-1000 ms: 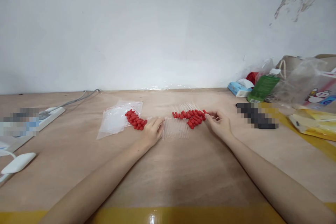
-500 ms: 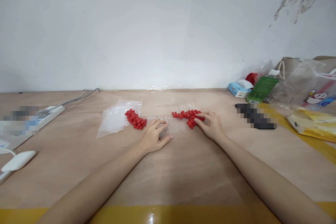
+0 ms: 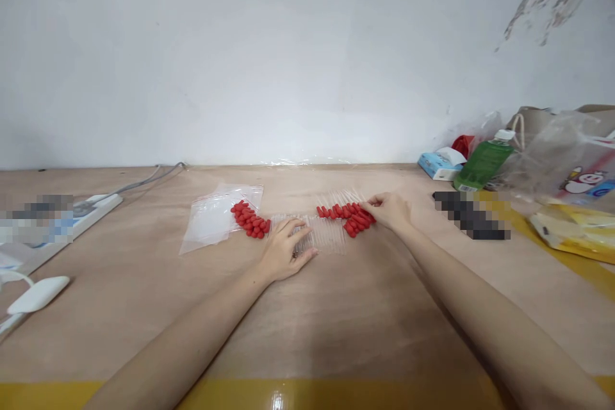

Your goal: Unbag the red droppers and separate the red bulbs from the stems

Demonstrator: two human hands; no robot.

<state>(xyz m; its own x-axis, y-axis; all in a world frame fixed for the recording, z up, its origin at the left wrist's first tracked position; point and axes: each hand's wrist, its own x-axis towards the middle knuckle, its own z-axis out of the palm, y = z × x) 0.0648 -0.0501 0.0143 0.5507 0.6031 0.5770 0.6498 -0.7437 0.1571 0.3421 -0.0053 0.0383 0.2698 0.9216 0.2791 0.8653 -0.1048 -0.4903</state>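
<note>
Clear thin-tubed droppers with red rubber bulbs lie in rows. My left hand [image 3: 284, 250] rests palm down over the clear tubes [image 3: 327, 235], its thumb and fingers apart. Just left of it sits one cluster of red bulbs [image 3: 250, 223]. To the right, another cluster of red bulbs [image 3: 356, 226] lies at the opposite end of the tubes. Behind that, a row of red-bulbed droppers [image 3: 339, 210] points its tubes toward the wall. My right hand [image 3: 390, 210] pinches a dropper by its bulb at the right end of this row; the fingertips partly hide it.
Clear zip bags [image 3: 207, 223] lie left of the droppers. A power strip [image 3: 96, 211] and white plug [image 3: 41, 295] are at far left. Along the right stand a tissue pack [image 3: 437, 166], a green bottle [image 3: 484, 163], a blurred black object [image 3: 473, 221] and a yellow packet [image 3: 571, 230].
My right hand has shifted slightly up and away from the lower bulb cluster to the end of the back row, its fingers drawn together. The left hand stays over the tubes.
</note>
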